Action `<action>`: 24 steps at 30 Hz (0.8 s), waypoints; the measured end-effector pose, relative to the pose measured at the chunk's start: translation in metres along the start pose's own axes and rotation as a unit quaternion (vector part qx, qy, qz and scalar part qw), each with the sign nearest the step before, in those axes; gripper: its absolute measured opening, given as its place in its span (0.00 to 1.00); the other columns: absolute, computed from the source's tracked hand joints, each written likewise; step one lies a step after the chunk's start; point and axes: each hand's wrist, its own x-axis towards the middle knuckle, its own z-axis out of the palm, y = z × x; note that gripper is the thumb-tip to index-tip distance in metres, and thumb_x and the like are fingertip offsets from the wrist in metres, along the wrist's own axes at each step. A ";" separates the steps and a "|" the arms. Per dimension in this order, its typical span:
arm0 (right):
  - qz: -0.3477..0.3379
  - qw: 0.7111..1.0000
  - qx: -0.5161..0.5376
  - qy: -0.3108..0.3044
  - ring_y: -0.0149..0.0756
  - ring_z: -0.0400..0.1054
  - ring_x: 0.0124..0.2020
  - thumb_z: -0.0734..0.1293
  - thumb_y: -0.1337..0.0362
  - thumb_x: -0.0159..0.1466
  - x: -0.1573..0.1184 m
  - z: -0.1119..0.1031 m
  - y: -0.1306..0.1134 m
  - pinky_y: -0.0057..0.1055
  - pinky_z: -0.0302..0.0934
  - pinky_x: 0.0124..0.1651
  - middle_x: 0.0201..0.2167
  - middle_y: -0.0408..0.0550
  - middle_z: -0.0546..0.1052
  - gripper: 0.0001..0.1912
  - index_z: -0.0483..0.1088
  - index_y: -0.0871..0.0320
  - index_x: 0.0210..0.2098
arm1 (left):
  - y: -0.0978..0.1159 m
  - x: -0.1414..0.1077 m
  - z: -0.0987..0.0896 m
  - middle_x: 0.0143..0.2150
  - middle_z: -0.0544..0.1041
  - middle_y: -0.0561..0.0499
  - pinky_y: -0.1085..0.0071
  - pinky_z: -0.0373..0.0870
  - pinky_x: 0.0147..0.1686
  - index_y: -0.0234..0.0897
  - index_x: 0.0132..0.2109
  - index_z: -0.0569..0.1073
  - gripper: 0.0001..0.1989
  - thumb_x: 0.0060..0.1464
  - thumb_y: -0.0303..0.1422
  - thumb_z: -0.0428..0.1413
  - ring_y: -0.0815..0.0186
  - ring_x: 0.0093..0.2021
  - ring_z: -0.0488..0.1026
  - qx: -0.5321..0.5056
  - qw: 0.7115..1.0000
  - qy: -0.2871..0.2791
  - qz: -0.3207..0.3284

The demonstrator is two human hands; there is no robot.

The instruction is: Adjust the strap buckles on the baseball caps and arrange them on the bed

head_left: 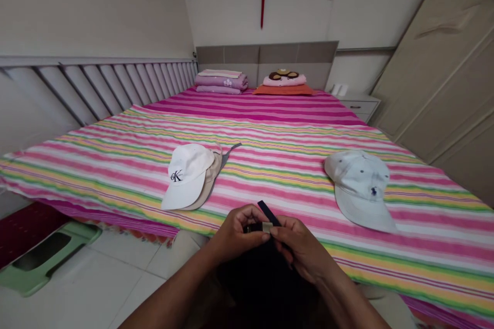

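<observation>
My left hand (pixel 240 231) and my right hand (pixel 299 244) meet low in the middle, at the bed's near edge. Both are closed on a dark strap, whose free end (pixel 268 212) sticks up and to the left between them. A pale metal buckle (pixel 266 227) sits on the strap, between the thumbs. Below lies a black shape (pixel 257 277); I cannot tell whether it is a cap or clothing. Left of my hands, a white cap (pixel 189 164) with dark letters rests over a beige cap (pixel 210 179) and a grey one. A pale blue cap (pixel 360 185) lies to the right.
A striped sheet (pixel 278 164) covers the bed. Folded purple bedding (pixel 221 82) and a pink pillow (pixel 284 80) sit by the headboard (pixel 266 54). A green stool (pixel 50 257) is on the floor at left. A nightstand (pixel 360 105) stands at the back right.
</observation>
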 end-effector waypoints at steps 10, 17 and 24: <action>-0.047 0.998 0.041 0.031 0.20 0.52 0.10 0.65 0.57 0.54 -0.003 -0.006 -0.002 0.22 0.43 0.15 0.13 0.39 0.65 0.15 0.65 0.62 0.18 | -0.021 -0.005 -0.003 0.29 0.74 0.52 0.74 0.62 0.32 0.33 0.35 0.73 0.11 0.40 0.31 0.61 0.71 0.29 0.70 -0.240 0.968 0.045 -0.057; -0.015 0.997 0.074 -0.028 0.21 0.54 0.12 0.65 0.61 0.53 -0.004 -0.008 -0.003 0.18 0.45 0.12 0.15 0.42 0.67 0.11 0.66 0.62 0.19 | -0.027 -0.005 0.003 0.26 0.75 0.50 0.75 0.64 0.29 0.32 0.32 0.73 0.12 0.39 0.32 0.62 0.71 0.25 0.70 -0.300 0.950 0.073 -0.057; 0.001 0.995 0.078 -0.061 0.21 0.55 0.11 0.65 0.64 0.51 -0.002 -0.009 0.002 0.17 0.47 0.11 0.14 0.42 0.67 0.09 0.64 0.62 0.19 | -0.032 -0.004 0.001 0.25 0.75 0.50 0.76 0.64 0.28 0.32 0.33 0.73 0.11 0.39 0.32 0.62 0.70 0.25 0.71 -0.308 0.946 0.075 -0.070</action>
